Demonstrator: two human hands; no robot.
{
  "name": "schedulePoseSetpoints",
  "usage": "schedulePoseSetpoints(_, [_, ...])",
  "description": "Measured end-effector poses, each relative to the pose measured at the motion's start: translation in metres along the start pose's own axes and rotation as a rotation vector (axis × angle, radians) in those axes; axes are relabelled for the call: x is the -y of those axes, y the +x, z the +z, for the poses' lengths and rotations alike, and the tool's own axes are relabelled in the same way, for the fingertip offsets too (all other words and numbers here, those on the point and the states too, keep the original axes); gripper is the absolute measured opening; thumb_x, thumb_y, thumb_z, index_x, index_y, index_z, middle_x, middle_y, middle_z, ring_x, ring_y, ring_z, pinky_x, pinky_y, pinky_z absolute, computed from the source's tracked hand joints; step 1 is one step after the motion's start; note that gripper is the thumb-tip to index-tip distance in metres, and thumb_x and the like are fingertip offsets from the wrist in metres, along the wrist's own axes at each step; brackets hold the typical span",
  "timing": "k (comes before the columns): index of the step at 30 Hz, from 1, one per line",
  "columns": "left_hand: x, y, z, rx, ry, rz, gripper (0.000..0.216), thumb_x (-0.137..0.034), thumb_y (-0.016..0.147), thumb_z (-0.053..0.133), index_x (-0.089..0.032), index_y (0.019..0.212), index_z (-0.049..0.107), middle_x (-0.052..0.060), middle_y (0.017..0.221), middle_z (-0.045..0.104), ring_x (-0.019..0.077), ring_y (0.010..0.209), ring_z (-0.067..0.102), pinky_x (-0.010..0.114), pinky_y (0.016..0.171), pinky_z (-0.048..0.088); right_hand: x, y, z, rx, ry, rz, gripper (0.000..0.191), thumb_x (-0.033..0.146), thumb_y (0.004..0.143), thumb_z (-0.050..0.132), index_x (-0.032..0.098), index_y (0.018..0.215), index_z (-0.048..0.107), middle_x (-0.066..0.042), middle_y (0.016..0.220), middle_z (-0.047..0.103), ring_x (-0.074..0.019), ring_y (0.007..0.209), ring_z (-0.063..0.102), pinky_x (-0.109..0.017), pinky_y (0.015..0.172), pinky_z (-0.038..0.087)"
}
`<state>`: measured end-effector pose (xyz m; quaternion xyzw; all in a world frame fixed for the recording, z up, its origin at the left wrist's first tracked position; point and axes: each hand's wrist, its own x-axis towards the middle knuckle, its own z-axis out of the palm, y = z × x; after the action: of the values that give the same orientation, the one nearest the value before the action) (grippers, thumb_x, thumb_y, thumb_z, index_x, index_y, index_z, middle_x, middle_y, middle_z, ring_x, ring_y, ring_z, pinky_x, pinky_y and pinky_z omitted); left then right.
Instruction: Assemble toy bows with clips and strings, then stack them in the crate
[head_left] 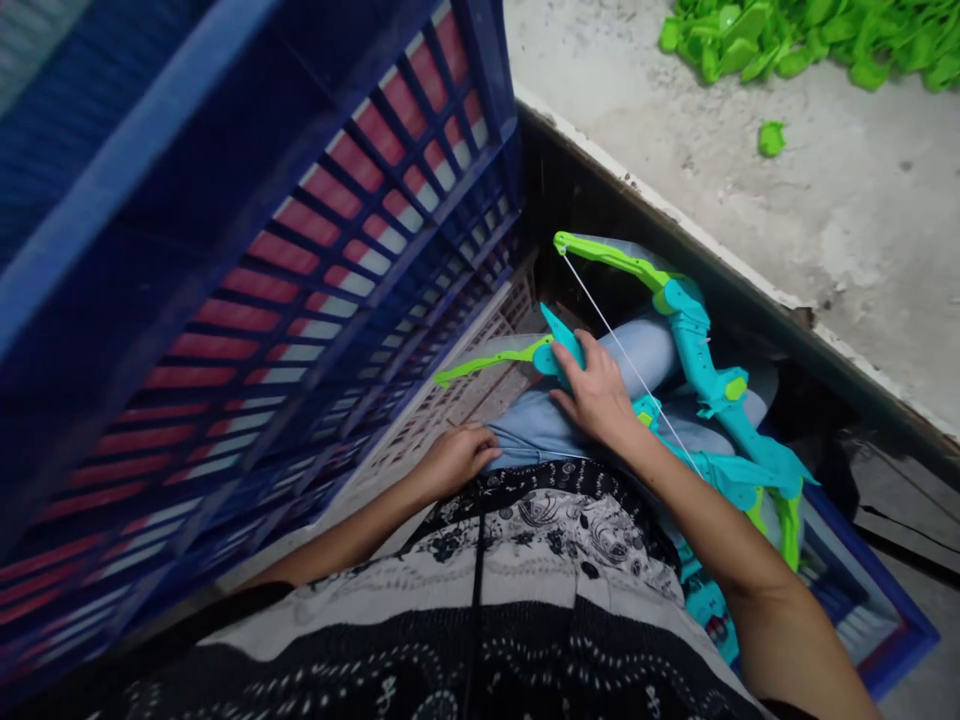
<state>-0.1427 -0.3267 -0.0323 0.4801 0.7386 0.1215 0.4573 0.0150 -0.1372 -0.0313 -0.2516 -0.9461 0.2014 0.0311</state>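
Observation:
My right hand (596, 390) is closed around the turquoise middle of a toy bow (549, 355) lying over my lap. That bow's lime-green limb (495, 357) points left toward a crate. My left hand (461, 458) rests by my jeans at the shirt hem, its fingers curled; what they pinch, if anything, is hidden. A thin white line runs across the jeans just right of it. Another turquoise and lime-green toy bow (694, 335) lies across my right leg, its white string (611, 330) stretched tight and passing behind my right forearm.
A tall blue slatted crate (247, 290) with red and white contents stands close on my left. The worn pale tabletop (750, 210) ahead holds a pile of green plastic pieces (825, 40) and one loose green piece (771, 138). A blue-rimmed crate (892, 620) sits low right.

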Motion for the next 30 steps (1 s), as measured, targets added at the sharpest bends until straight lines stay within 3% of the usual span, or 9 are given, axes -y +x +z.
schedulePoseSetpoints(7, [0.003,0.006,-0.012,0.168,0.072,-0.042,0.012,-0.025,0.074,0.057,-0.02,0.065,0.063,0.003,0.065,0.065,0.0175,0.063,0.057,0.025,0.061,0.036,0.01,0.005,0.002,0.026,-0.054,0.1,0.065,0.016,0.083,0.059,0.024,0.144,0.038,-0.022,0.143,0.038,-0.0347,0.11,0.049,-0.051,0.084,0.045])
schedulePoseSetpoints(10, [0.002,0.006,-0.019,0.185,-0.058,-0.062,0.013,-0.026,0.072,0.059,-0.019,0.061,0.061,0.002,0.059,0.061,0.0169,0.061,0.054,0.026,0.062,0.035,0.01,0.004,0.005,0.011,-0.024,0.104,0.064,0.011,0.083,0.052,0.023,0.145,0.037,-0.022,0.143,0.037,-0.0343,0.111,0.049,-0.052,0.086,0.046])
schedulePoseSetpoints(13, [-0.007,0.003,-0.029,0.149,-0.56,-0.07,0.018,-0.032,0.072,0.061,-0.018,0.061,0.06,0.004,0.078,0.069,0.0174,0.071,0.058,0.026,0.066,0.04,0.012,0.002,0.006,0.003,0.07,0.111,0.067,0.009,0.08,0.05,0.018,0.145,0.037,-0.022,0.145,0.034,-0.0355,0.12,0.045,-0.054,0.094,0.045])
schedulePoseSetpoints(16, [-0.034,-0.002,-0.032,0.154,-1.19,0.007,0.021,-0.031,0.07,0.064,-0.016,0.059,0.056,0.009,0.102,0.071,0.0211,0.095,0.062,0.031,0.083,0.044,0.017,0.0,0.007,0.028,0.215,0.123,0.068,0.012,0.079,0.053,0.013,0.145,0.037,-0.022,0.145,0.034,-0.0344,0.128,0.041,-0.05,0.104,0.041])
schedulePoseSetpoints(18, [-0.059,-0.003,-0.027,0.29,-1.483,0.111,0.026,-0.032,0.071,0.066,-0.016,0.056,0.053,0.008,0.081,0.072,0.0217,0.086,0.065,0.038,0.091,0.045,0.02,-0.001,0.009,0.046,0.324,0.132,0.068,0.015,0.079,0.054,0.014,0.145,0.038,-0.02,0.144,0.036,-0.0322,0.13,0.042,-0.048,0.108,0.04])
schedulePoseSetpoints(20, [-0.082,-0.002,-0.019,0.469,-1.648,0.193,0.032,-0.034,0.073,0.068,-0.016,0.053,0.051,0.003,0.056,0.062,0.0192,0.066,0.064,0.041,0.086,0.048,0.02,-0.002,0.01,0.052,0.433,0.15,0.068,0.018,0.078,0.056,0.017,0.145,0.039,-0.017,0.142,0.041,-0.0296,0.129,0.045,-0.047,0.109,0.04])
schedulePoseSetpoints(24, [-0.106,0.005,-0.008,0.61,-1.709,0.231,0.034,-0.038,0.073,0.074,-0.013,0.057,0.057,0.001,0.059,0.058,0.0109,0.048,0.054,0.032,0.062,0.051,0.012,-0.006,0.006,0.069,0.614,0.202,0.07,0.021,0.074,0.061,0.018,0.142,0.045,-0.012,0.138,0.053,-0.0265,0.127,0.05,-0.043,0.11,0.04])
schedulePoseSetpoints(27, [-0.109,0.009,-0.009,0.567,-1.625,0.197,0.027,-0.034,0.064,0.083,-0.012,0.072,0.067,0.001,0.066,0.062,0.007,0.048,0.051,0.025,0.056,0.046,0.003,-0.011,-0.002,0.11,0.747,0.28,0.076,0.023,0.071,0.065,0.018,0.144,0.042,-0.01,0.14,0.053,-0.0256,0.128,0.051,-0.04,0.11,0.039])
schedulePoseSetpoints(30, [-0.109,0.01,-0.011,0.528,-1.439,0.098,0.032,-0.032,0.065,0.083,-0.012,0.087,0.071,0.002,0.062,0.065,0.0098,0.051,0.056,0.024,0.054,0.045,-0.005,-0.012,-0.011,0.161,0.873,0.359,0.079,0.026,0.068,0.069,0.017,0.143,0.044,-0.01,0.142,0.052,-0.0261,0.13,0.049,-0.04,0.112,0.037])
